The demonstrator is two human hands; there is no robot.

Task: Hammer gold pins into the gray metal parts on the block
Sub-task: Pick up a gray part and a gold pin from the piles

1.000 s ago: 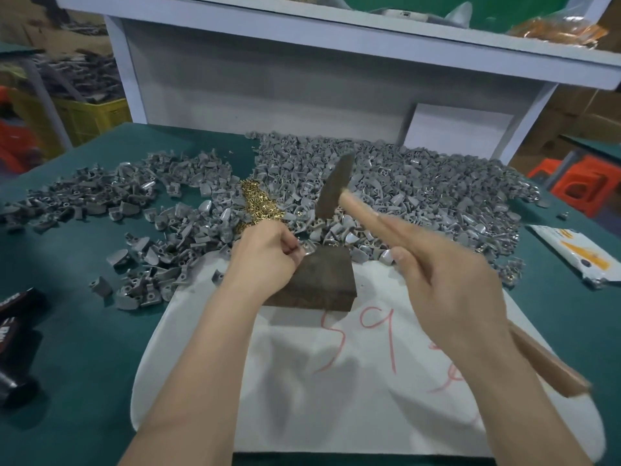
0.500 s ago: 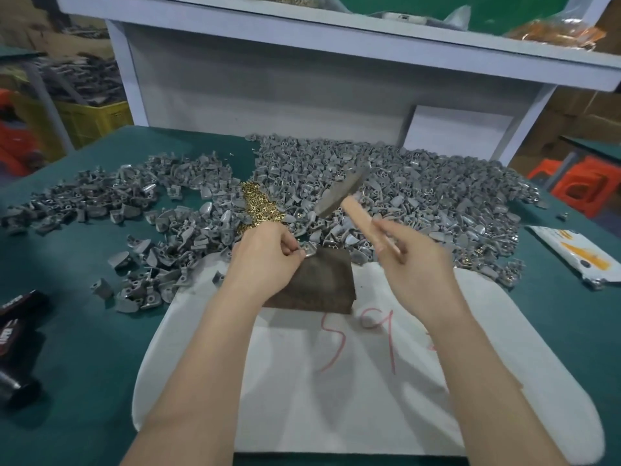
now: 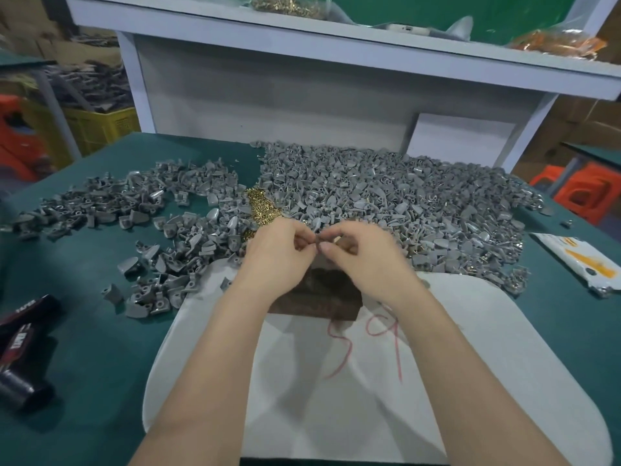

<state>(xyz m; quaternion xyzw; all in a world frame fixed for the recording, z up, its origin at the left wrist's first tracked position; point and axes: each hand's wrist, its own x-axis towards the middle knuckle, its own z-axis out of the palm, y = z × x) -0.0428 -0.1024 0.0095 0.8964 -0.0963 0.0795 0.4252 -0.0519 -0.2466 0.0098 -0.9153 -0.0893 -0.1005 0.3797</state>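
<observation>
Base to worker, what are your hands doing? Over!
Left hand and right hand pinch one small piece above the block. Hammer out of view. Nothing in the way.

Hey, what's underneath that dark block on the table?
The block rests on a white pad with red writing, on the green table. Anything between block and pad is hidden; the left hand and right hand cover its far end.

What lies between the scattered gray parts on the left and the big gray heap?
Head view: a small heap of gold pins fills the gap between the scattered gray parts and the big gray heap; farther back, bare green tabletop.
</observation>
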